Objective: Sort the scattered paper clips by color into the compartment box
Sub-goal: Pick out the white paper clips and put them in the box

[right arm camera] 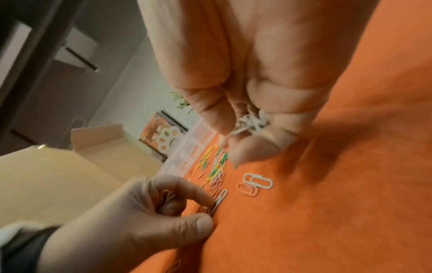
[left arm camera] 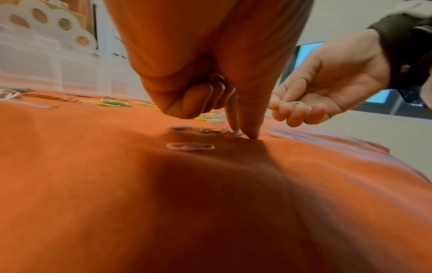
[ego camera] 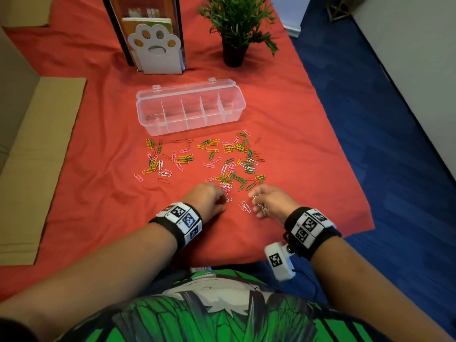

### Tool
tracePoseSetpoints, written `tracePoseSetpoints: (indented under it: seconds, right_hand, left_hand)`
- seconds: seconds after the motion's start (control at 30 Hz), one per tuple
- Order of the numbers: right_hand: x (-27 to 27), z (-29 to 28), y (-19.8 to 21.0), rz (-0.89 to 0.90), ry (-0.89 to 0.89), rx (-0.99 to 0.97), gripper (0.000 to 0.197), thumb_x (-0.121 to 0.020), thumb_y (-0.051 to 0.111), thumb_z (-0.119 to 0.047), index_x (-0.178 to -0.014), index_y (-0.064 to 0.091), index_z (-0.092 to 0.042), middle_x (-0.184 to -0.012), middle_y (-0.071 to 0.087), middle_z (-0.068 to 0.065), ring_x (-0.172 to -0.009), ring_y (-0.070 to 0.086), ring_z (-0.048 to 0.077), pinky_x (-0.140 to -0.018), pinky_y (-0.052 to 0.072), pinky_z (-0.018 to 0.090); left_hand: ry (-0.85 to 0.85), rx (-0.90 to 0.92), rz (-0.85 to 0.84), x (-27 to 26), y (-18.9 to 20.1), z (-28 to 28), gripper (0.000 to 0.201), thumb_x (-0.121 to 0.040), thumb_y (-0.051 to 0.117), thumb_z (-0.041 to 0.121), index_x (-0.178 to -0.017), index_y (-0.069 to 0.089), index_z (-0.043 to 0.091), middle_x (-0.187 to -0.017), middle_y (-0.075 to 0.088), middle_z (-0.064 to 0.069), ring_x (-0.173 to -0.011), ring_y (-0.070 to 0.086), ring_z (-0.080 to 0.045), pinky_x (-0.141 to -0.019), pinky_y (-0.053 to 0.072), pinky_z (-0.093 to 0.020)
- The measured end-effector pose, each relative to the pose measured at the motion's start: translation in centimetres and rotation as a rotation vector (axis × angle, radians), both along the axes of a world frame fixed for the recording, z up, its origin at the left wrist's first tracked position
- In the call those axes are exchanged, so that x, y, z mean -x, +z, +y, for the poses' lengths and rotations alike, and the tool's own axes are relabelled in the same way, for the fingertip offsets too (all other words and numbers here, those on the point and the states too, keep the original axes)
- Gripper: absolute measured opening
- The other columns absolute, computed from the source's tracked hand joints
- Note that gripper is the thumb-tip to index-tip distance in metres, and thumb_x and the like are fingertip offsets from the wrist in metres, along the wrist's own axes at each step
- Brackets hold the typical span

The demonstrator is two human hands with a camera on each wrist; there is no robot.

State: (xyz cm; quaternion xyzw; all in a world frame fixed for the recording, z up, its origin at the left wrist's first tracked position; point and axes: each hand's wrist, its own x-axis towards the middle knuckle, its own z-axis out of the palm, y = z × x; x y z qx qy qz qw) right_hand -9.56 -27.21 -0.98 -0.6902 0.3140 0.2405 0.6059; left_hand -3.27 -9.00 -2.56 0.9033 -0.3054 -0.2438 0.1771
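Many paper clips (ego camera: pixel 209 159) in yellow, green, pink, white and red lie scattered on the red cloth. Beyond them stands the clear compartment box (ego camera: pixel 190 107) with its lid open; I see nothing in its compartments. My left hand (ego camera: pixel 225 200) is at the near edge of the scatter. Its thumb and forefinger pinch a white clip (right arm camera: pixel 219 199) lying on the cloth, and its curled fingers hold a few more clips (left arm camera: pixel 217 83). My right hand (ego camera: pixel 256 202) hovers just to the right, gripping a bunch of white clips (right arm camera: pixel 252 122). Two loose clips (ego camera: pixel 244 206) lie between the hands.
A white paw-shaped bookend (ego camera: pixel 155 50) with books and a potted plant (ego camera: pixel 237 28) stand behind the box. Flat cardboard (ego camera: pixel 42 156) lies along the left. The red cloth (ego camera: pixel 320 169) ends at the right, where the blue floor (ego camera: pixel 382 144) begins.
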Motion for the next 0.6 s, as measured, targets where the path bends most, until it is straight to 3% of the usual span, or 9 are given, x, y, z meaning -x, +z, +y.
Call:
tracePoseSetpoints:
  seconds: [0.1, 0.17, 0.23, 0.3, 0.4, 0.5, 0.6]
  right_hand:
    - [0.1, -0.2, -0.2, 0.038, -0.027, -0.025, 0.026, -0.088, 0.044, 0.002, -0.071, 0.047, -0.018, -0.061, 0.041, 0.002, -0.043, 0.043, 0.008, -0.039, 0.040, 0.018]
    - [0.3, -0.2, -0.5, 0.012, 0.248, 0.255, 0.023, -0.086, 0.050, -0.004, -0.073, 0.048, -0.022, -0.064, 0.044, -0.003, -0.056, 0.044, 0.010, -0.049, 0.039, 0.020]
    - [0.7, 0.1, -1.0, -0.067, 0.549, 0.568, 0.017, -0.081, 0.053, -0.005, -0.087, 0.053, -0.021, -0.081, 0.051, -0.004, -0.078, 0.052, 0.017, -0.067, 0.041, 0.023]
    - [1.2, 0.6, -1.7, -0.177, 0.699, 0.710, 0.035, -0.076, 0.052, -0.003, -0.107, 0.051, -0.020, -0.102, 0.052, 0.006, -0.098, 0.054, 0.025, -0.087, 0.045, 0.029]
    - [1.5, 1.5, -2.2, -0.317, 0.772, 0.822, 0.039, -0.078, 0.050, -0.003, -0.113, 0.049, -0.021, -0.102, 0.047, 0.012, -0.093, 0.055, 0.033, -0.082, 0.049, 0.040]
    - [1.1, 2.0, -2.1, -0.412, 0.800, 0.887, 0.022, -0.085, 0.048, -0.010, -0.107, 0.051, -0.014, -0.101, 0.047, 0.014, -0.091, 0.055, 0.034, -0.075, 0.047, 0.040]
    - [0.8, 2.3, -2.1, -0.414, 0.827, 0.915, 0.019, -0.086, 0.047, -0.008, -0.105, 0.048, -0.013, -0.104, 0.047, 0.013, -0.093, 0.055, 0.033, -0.075, 0.046, 0.038]
  left_hand:
    - [-0.067, -0.039, -0.035, 0.1, -0.4, -0.2, 0.021, -0.083, 0.060, 0.029, -0.100, 0.064, 0.016, -0.106, 0.060, -0.008, -0.101, 0.058, -0.026, -0.086, 0.045, -0.031]
    - [-0.080, -0.055, -0.033, 0.1, -0.5, -0.3, 0.020, -0.085, 0.056, 0.028, -0.096, 0.063, 0.014, -0.104, 0.060, -0.010, -0.100, 0.058, -0.028, -0.087, 0.047, -0.035]
    - [-0.080, -0.064, -0.037, 0.1, -0.7, -0.1, 0.020, -0.087, 0.053, 0.026, -0.096, 0.062, 0.011, -0.104, 0.060, -0.012, -0.100, 0.057, -0.029, -0.087, 0.046, -0.036]
    - [-0.079, -0.060, -0.046, 0.0, -0.8, 0.2, 0.019, -0.087, 0.051, 0.024, -0.097, 0.061, 0.011, -0.105, 0.060, -0.012, -0.101, 0.057, -0.030, -0.087, 0.044, -0.035]
    - [-0.074, 0.003, -0.032, -0.1, -0.9, 0.8, 0.017, -0.085, 0.056, 0.023, -0.098, 0.061, 0.014, -0.103, 0.061, -0.010, -0.099, 0.058, -0.029, -0.086, 0.045, -0.034]
    - [-0.094, 0.043, -0.045, 0.2, -0.7, 0.9, 0.020, -0.085, 0.057, 0.027, -0.101, 0.063, 0.018, -0.101, 0.059, -0.009, -0.096, 0.059, -0.028, -0.082, 0.047, -0.035]
    - [-0.139, -0.018, -0.091, 0.5, -0.4, 0.6, 0.019, -0.087, 0.053, 0.028, -0.096, 0.062, 0.014, -0.100, 0.057, -0.010, -0.096, 0.058, -0.030, -0.080, 0.045, -0.036]
